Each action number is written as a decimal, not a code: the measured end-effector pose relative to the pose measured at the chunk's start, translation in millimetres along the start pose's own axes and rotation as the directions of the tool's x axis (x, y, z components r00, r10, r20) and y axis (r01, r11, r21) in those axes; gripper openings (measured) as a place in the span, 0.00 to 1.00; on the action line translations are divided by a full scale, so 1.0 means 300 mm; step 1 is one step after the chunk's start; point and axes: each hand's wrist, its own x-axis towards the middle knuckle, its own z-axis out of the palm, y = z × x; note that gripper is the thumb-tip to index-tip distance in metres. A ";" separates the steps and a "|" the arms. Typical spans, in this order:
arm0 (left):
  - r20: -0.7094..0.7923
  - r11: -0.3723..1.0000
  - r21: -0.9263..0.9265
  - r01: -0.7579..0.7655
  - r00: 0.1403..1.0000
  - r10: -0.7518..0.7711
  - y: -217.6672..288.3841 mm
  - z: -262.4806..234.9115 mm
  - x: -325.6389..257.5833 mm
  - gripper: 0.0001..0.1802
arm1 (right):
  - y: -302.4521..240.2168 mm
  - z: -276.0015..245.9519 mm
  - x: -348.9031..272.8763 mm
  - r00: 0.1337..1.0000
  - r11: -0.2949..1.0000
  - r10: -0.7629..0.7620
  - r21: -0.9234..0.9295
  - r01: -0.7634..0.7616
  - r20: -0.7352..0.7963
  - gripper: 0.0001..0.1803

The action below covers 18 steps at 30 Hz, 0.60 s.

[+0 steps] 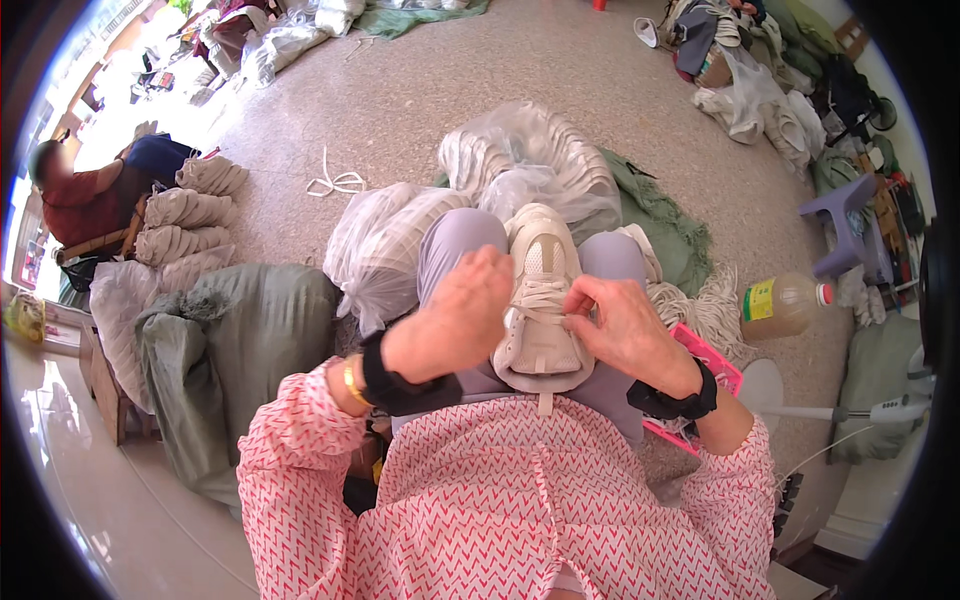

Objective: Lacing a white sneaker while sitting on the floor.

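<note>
A cream sneaker [543, 262] lies on my lap between my knees, toe pointing away from me. My left hand [455, 318] rests against the shoe's left side with fingers curled at the laces [538, 297]. My right hand [622, 325] pinches the laces from the right side. Both wrists wear black bands, and a gold bracelet sits on the left one. Pink patterned sleeves cover my forearms.
Clear plastic bags of pale shoes [520, 160] lie in front of my knees on a green cloth [660, 215]. A grey-green sack [240, 330] stands at left, a pink basket [712, 365] and a bottle [785, 303] at right. Another person [85, 195] sits far left.
</note>
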 end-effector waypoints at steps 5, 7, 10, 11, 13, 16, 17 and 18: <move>-0.059 0.983 -0.122 0.136 0.988 -0.144 -0.216 -0.059 -0.155 0.05 | 0.037 0.008 -0.009 0.997 0.995 -0.067 -0.075 0.064 -0.038 0.09; -0.049 0.942 -0.224 0.252 0.962 -0.269 -0.225 -0.047 -0.185 0.05 | 0.049 0.013 -0.010 0.993 0.989 -0.112 -0.106 0.107 -0.045 0.09; -0.088 0.900 -0.363 0.244 0.952 -0.293 -0.135 -0.029 -0.187 0.10 | 0.049 0.011 -0.019 0.994 0.991 -0.102 -0.091 0.098 -0.047 0.09; -0.091 0.898 -0.367 0.243 0.951 -0.295 -0.090 -0.033 -0.160 0.10 | 0.037 0.002 -0.023 0.998 0.995 -0.057 -0.087 0.054 -0.031 0.09; -0.087 0.809 -0.545 0.220 0.945 -0.315 -0.019 -0.034 -0.112 0.10 | 0.027 -0.007 -0.030 1.000 0.996 -0.016 -0.087 0.014 -0.018 0.10; -0.196 0.802 -0.589 0.102 0.944 -0.264 -0.004 0.073 -0.065 0.11 | 0.013 -0.022 -0.028 1.000 0.998 -0.003 -0.061 0.003 -0.003 0.11; -0.199 0.802 -0.588 0.103 0.943 -0.267 -0.016 0.094 -0.062 0.11 | -0.005 -0.035 -0.025 0.998 0.998 0.049 -0.048 -0.047 0.036 0.10; -0.189 0.816 -0.570 0.096 0.951 -0.244 -0.023 0.103 -0.053 0.10 | -0.016 -0.042 -0.027 0.992 0.994 0.105 -0.037 -0.103 0.072 0.10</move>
